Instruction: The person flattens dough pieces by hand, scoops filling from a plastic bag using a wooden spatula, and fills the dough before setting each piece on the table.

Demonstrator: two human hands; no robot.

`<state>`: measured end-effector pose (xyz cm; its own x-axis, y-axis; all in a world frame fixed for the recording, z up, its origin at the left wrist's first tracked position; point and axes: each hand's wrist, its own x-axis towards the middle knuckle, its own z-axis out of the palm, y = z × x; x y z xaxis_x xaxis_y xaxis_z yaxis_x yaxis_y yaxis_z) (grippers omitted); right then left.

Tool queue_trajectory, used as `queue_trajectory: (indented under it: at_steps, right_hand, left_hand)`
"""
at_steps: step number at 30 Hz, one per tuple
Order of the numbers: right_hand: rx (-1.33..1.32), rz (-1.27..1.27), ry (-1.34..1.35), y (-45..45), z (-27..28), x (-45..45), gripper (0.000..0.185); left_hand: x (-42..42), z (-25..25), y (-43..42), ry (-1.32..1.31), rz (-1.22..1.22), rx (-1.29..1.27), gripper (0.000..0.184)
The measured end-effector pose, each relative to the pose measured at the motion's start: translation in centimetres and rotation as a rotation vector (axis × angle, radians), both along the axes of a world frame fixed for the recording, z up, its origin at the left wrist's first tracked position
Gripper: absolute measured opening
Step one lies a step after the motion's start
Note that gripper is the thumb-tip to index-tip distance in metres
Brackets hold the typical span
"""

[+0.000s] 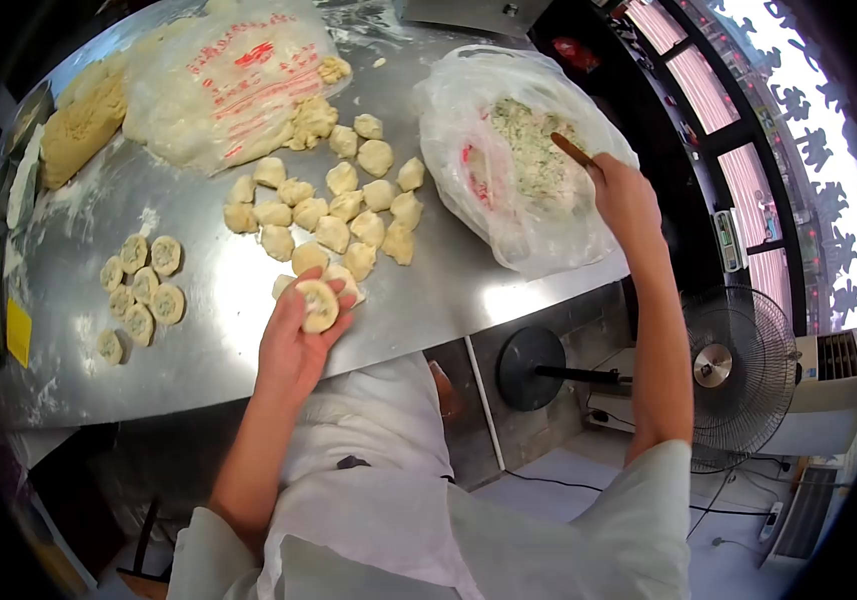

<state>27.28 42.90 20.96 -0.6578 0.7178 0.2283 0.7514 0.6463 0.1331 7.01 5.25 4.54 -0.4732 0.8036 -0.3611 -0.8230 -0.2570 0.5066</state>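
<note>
L hand (293, 347) grips a round, pale dough cup w/ green-flecked filling (319, 308), fingers curled around its side; cup sits just over the near edge of the cluster of lumpy cream dough pieces (332, 232), a couple of which are partly hidden behind the hand. R hand (630, 200) is clenched on a slim brown stick-like tool (570, 149); its rear end is lost inside the fist, & can't tell if the tip touches the pale, green-specked filling mass (528, 140) below or is just above it. That mass lies in a wide vessel lined w/ crumpled clear plastic sheeting (458, 105); vessel itself is covered, so material unclear.

Small group of round, filled dough pieces (138, 290) sits on L side of the grey metal table (428, 310), well apart from the cluster. Far L: clear plastic bag w/ red print (238, 60), contents hard to make out, print unreadable at this size; beside it a tan dough-like block (85, 125), partly hidden by bag. Metal box (463, 14) at top is cut off. Black-caged standing fan (738, 375) on R is partly behind the R forearm/sleeve.
</note>
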Motion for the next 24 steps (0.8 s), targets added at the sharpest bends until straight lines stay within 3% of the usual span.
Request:
queue_trajectory:
  at_steps: [6, 10, 16, 19, 24]
  right_hand:
    - [-0.032, -0.133, -0.281, 5.6, -1.3, -3.4, 0.019]
    - [0.067, 0.109, -0.374, 5.4, -2.6, -4.3, 0.016]
    - [0.052, 0.260, -0.338, 3.3, -2.3, -3.6, 0.014]
    - [-0.010, 0.208, -0.372, 2.4, -1.7, -3.7, 0.013]
    - [-0.199, 0.138, -0.139, 0.1, -0.3, -2.6, 0.020]
  left_hand:
    - [0.2, -2.6, -2.1, 0.029, 0.032, 0.003, 0.054]
    - [0.5, -2.6, -2.0, 0.021, 0.067, 0.008, 0.055]
    - [0.3, -3.4, -2.5, 0.006, 0.045, 0.072, 0.057]
    - [0.2, -3.8, -2.9, 0.013, 0.030, 0.092, 0.058]
    - [0.0, -3.9, -3.1, 0.008, 0.012, 0.137, 0.057]
